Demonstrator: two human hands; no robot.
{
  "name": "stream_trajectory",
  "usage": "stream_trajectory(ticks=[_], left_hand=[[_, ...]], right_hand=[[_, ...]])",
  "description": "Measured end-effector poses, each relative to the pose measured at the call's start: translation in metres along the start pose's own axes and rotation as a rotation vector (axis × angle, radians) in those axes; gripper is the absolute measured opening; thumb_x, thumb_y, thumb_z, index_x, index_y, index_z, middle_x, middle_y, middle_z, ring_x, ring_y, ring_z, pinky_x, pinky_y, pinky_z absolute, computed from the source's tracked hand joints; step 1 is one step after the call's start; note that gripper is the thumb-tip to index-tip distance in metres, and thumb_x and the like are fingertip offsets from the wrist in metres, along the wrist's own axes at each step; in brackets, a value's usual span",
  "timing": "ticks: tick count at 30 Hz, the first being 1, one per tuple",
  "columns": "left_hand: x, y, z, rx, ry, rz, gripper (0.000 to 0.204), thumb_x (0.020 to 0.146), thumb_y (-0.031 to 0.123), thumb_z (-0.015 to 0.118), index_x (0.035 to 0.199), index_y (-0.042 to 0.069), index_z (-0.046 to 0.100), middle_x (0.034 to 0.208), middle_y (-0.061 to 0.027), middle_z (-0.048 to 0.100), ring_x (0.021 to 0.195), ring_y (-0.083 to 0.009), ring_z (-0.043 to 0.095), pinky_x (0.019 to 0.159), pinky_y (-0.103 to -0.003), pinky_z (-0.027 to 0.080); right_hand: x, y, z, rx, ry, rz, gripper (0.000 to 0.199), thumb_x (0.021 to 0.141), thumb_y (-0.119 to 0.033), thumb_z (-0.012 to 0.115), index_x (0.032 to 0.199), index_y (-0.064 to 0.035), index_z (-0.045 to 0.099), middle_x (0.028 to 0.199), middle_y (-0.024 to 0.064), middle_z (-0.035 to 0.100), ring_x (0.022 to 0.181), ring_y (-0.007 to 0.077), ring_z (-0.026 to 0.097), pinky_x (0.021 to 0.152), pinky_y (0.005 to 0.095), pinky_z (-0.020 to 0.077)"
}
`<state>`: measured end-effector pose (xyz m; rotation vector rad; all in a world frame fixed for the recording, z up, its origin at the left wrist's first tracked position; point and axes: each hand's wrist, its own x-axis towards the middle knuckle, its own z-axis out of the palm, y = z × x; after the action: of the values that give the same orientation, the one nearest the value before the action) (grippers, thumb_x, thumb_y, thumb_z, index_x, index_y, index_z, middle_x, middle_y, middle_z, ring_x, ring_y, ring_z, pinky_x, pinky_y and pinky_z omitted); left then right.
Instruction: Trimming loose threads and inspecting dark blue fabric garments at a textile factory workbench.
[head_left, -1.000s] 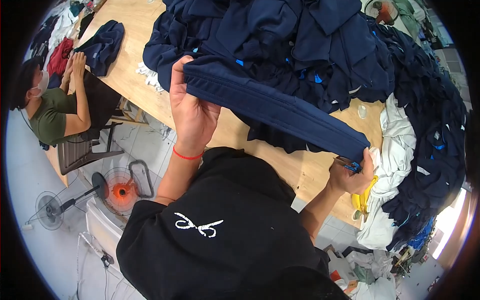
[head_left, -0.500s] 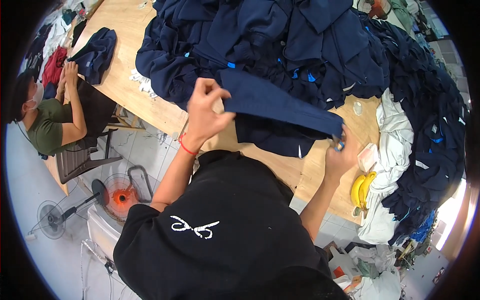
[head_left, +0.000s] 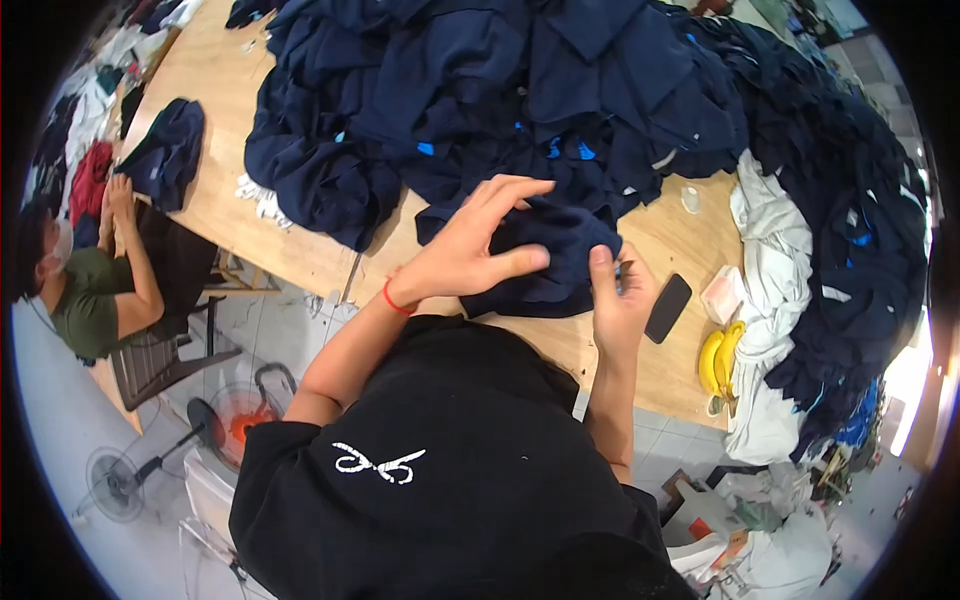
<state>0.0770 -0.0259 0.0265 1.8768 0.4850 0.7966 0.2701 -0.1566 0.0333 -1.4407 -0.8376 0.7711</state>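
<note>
A navy garment (head_left: 560,270) lies bunched on the near edge of the wooden table in front of me. My left hand (head_left: 470,245), with a red string on its wrist, is over its left side, fingers stretched out and thumb apart. On the garment's right side, my right hand (head_left: 622,295) pinches the fabric under its thumb. A small dark item shows between that hand's thumb and fingers, too small to name. Just beyond, a big heap of navy garments (head_left: 460,80) with bright blue tags covers the table.
Right of my hand lie a black phone-like slab (head_left: 668,308), a pale pink-white box (head_left: 724,294) and bananas (head_left: 716,362). White cloth (head_left: 770,300) hangs along the right edge of the wooden table (head_left: 665,240). A co-worker (head_left: 100,300) sits at left, near fans (head_left: 115,483).
The navy piece stretched between my hands is now lowered and bunched. My left hand has moved right with its fingers opened; my right hand moved left, uncovering the black slab.
</note>
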Motion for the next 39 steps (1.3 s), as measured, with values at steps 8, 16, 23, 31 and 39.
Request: stream_trajectory(ticks=[8, 16, 23, 31, 39], left_hand=[[-0.029, -0.009, -0.013, -0.312, 0.145, -0.33, 0.023, 0.112, 0.016, 0.059, 0.097, 0.0, 0.065, 0.082, 0.009, 0.05, 0.079, -0.0011, 0.043, 0.066, -0.022, 0.037], [-0.032, -0.004, -0.019, -0.504, 0.277, -0.353, 0.04, 0.115, 0.028, 0.056, 0.1, -0.005, 0.074, 0.082, 0.0087, 0.061, 0.077, 0.0002, 0.05, 0.069, -0.019, 0.042], [-0.037, -0.003, -0.018, -0.733, 0.197, -0.43, 0.039, 0.114, 0.029, 0.056, 0.102, -0.002, 0.077, 0.091, 0.0021, 0.073, 0.083, -0.0032, 0.062, 0.076, -0.022, 0.049], [-0.038, -0.054, -0.064, -0.203, 0.741, -0.336, 0.012, 0.103, 0.012, 0.07, 0.107, 0.002, 0.076, 0.096, 0.0011, 0.071, 0.086, -0.0054, 0.06, 0.079, -0.024, 0.048], [-0.017, -0.038, -0.009, -0.053, 0.352, -0.279, 0.016, 0.101, 0.016, 0.076, 0.103, 0.0, 0.078, 0.09, -0.0037, 0.075, 0.082, -0.0067, 0.067, 0.074, -0.024, 0.054]], right_hand=[[0.009, -0.044, -0.019, -0.098, 0.122, -0.032, 0.02, 0.104, -0.013, 0.072, 0.088, -0.0005, 0.069, 0.076, -0.011, 0.051, 0.069, 0.0003, 0.038, 0.06, 0.0217, 0.0264], [0.019, -0.054, -0.009, -0.123, 0.104, -0.084, 0.018, 0.104, -0.012, 0.071, 0.099, 0.0047, 0.075, 0.076, -0.0102, 0.056, 0.068, -0.0007, 0.04, 0.059, 0.0199, 0.0306], [0.022, -0.042, -0.021, -0.193, 0.168, -0.11, 0.018, 0.103, -0.014, 0.074, 0.098, 0.0034, 0.076, 0.082, -0.0082, 0.063, 0.075, 0.0006, 0.048, 0.067, 0.0184, 0.0371], [0.026, -0.024, -0.062, -0.227, 0.142, -0.069, 0.025, 0.108, -0.019, 0.066, 0.118, 0.0017, 0.075, 0.088, 0.004, 0.077, 0.076, 0.0042, 0.056, 0.073, 0.0202, 0.0413], [0.017, 0.139, -0.119, -0.584, 0.122, 0.266, 0.033, 0.101, -0.026, 0.075, 0.116, 0.0033, 0.076, 0.11, 0.0154, 0.08, 0.103, 0.0235, 0.074, 0.097, 0.0359, 0.0546]])
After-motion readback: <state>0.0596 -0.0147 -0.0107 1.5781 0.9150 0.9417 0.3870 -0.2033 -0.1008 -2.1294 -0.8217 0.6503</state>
